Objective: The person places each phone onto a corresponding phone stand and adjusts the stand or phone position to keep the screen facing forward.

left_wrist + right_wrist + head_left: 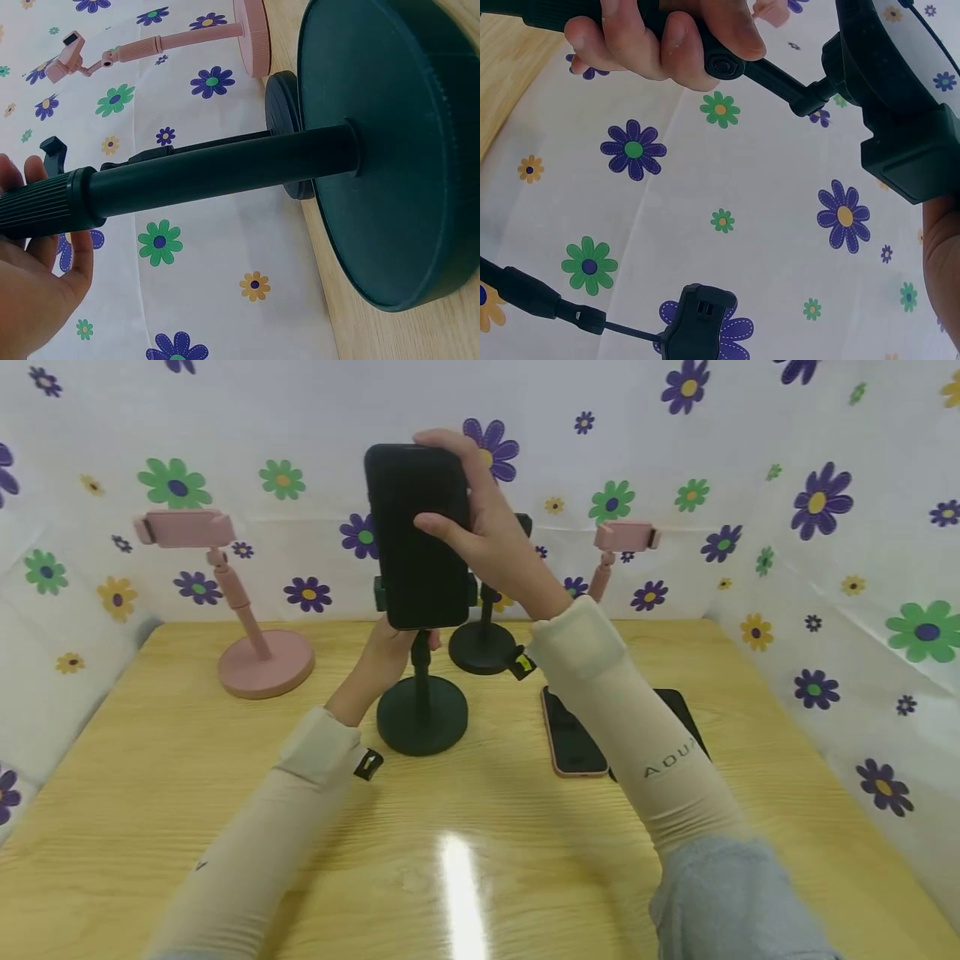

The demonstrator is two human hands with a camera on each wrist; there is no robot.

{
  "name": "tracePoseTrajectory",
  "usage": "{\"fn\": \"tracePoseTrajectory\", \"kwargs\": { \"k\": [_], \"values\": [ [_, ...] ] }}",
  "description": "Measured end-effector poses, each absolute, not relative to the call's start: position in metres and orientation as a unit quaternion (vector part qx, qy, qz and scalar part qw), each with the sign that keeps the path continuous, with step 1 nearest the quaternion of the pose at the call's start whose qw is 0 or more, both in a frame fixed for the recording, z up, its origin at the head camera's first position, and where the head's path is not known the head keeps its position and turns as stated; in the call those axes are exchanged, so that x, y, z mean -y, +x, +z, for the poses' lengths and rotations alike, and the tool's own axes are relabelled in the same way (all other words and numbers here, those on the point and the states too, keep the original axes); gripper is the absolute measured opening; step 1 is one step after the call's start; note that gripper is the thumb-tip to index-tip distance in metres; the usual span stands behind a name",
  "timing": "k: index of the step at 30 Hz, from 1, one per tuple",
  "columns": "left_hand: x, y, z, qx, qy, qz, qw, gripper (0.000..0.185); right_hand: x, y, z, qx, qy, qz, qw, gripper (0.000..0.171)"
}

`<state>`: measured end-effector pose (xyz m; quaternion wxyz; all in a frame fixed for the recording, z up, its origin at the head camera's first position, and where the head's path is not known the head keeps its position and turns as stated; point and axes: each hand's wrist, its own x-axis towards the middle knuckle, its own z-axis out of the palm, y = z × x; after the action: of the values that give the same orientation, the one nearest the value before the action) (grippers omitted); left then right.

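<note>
A dark green phone stand (422, 718) stands on the table with a black phone (412, 543) upright at its holder. My left hand (384, 653) grips the stand's post behind the phone. In the left wrist view, the fingers (79, 262) wrap the ribbed part of the post. My right hand (498, 539) holds the phone by its upper right edge, thumb across the screen and fingers over the top. The stand's clamp (911, 150) and jointed neck appear in the right wrist view, with the left hand (660, 41) around the neck's lower part.
A pink phone stand (266, 664) stands at the back left; another pink stand (626, 537) is partly hidden behind the right arm. A black stand (480, 647) is just behind the green one. Two phones lie under the right forearm, one pink-edged phone (573, 739).
</note>
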<state>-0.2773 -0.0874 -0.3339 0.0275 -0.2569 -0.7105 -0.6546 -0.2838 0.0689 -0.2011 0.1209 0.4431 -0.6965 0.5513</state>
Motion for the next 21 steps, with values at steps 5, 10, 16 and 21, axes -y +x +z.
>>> {"fn": "tracePoseTrajectory", "kwargs": {
  "k": [5,10,16,21],
  "values": [
    [0.136,-0.259,-0.333,0.711,-0.233,-0.661,0.051,0.036,-0.02,-0.283,-0.201,0.68,0.457,0.567,0.08,0.061],
    [0.145,-0.254,-0.333,0.703,-0.227,-0.672,0.046,0.035,-0.012,-0.281,-0.2,0.681,0.455,0.569,0.072,0.061],
    [0.122,-0.262,-0.333,0.706,-0.248,-0.662,0.035,0.037,-0.037,-0.277,-0.2,0.697,0.445,0.553,0.106,0.058],
    [0.102,-0.267,-0.329,0.724,-0.271,-0.633,0.031,0.046,-0.058,-0.275,-0.197,0.707,0.432,0.545,0.13,0.056]
  ]
}}
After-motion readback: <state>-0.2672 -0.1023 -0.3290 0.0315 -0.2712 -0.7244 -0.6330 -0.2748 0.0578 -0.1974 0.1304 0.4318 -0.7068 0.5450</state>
